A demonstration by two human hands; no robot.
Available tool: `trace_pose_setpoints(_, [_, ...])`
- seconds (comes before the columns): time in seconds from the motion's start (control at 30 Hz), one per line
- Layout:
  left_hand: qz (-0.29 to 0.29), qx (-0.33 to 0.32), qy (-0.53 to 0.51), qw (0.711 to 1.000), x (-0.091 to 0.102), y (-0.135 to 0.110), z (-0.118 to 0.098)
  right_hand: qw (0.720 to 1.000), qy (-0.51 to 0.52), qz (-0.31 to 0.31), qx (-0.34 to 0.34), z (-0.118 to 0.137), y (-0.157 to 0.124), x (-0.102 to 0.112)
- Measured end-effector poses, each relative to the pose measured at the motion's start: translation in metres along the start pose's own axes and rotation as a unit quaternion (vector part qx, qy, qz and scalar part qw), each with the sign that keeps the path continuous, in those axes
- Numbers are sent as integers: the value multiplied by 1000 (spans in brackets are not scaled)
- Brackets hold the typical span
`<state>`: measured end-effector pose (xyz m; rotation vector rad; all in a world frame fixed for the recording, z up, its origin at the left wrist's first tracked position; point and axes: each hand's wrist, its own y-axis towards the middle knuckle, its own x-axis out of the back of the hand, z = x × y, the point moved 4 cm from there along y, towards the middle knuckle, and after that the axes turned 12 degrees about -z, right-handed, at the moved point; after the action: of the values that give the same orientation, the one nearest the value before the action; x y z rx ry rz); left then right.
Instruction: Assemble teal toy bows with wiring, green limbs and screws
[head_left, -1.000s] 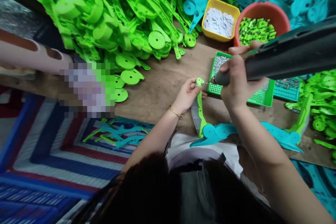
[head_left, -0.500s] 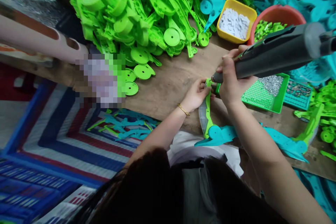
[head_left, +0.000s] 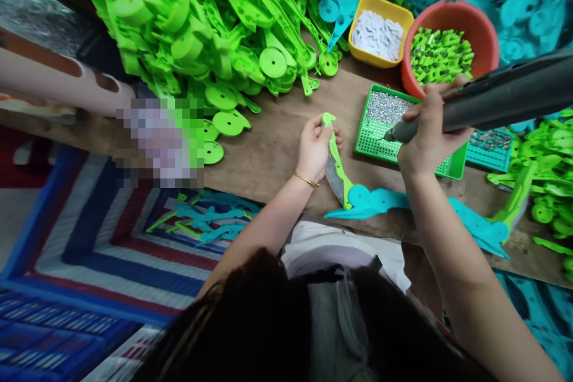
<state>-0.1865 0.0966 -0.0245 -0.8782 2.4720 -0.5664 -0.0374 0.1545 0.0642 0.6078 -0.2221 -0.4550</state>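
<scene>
My left hand (head_left: pixel 317 146) is closed on the upper end of a narrow green plastic part (head_left: pixel 341 174) with a clear strip along its side. The lower end of that part meets a long blue plastic piece (head_left: pixel 380 200) on the bench. My right hand (head_left: pixel 427 137) grips a dark power screwdriver (head_left: pixel 501 98). Its tip is over a green perforated tray (head_left: pixel 459 167), where small silver screws (head_left: pixel 388 108) are heaped. Whether a screw sits on the tip is too small to tell.
A yellow tub (head_left: pixel 357 54) holds white bits; a red bowl (head_left: pixel 490 42) holds small green pieces. Green parts (head_left: pixel 215 24) pile up at back left, blue ones (head_left: pixel 519 6) at back right. A teal tray (head_left: pixel 487 161) stands right. A striped, lined crate (head_left: pixel 111 239) is lower left.
The screwdriver tip has left the top of the green part and moved right, over the green tray. My left hand still holds the part, and the view has shifted slightly.
</scene>
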Motion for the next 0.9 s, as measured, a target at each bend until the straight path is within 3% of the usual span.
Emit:
trace_pose_setpoints(0.1, [-37, -33, -14, 999, 4, 7, -4, 1000, -1, -13, -4, -19, -8, 12])
trace_pose_setpoints(0.2, [15, -20, 23, 999, 10, -1, -4, 1000, -14, 4, -19, -34, -15, 11])
trace_pose_setpoints(0.27, [60, 10, 52, 997, 16, -14, -1, 997, -39, 52, -33, -42, -16, 7])
trace_pose_setpoints(0.37, [69, 31, 44, 996, 26, -35, 8, 993, -39, 102, -51, -45, -16, 3])
trace_pose_setpoints(0.57, [94, 49, -17, 994, 28, -61, 31, 988, 129, -46, -69, -27, -11, 11])
trace_pose_setpoints(0.9, [42, 36, 1, 998, 23, -56, 36, 992, 113, -38, -50, -32, -8, 9])
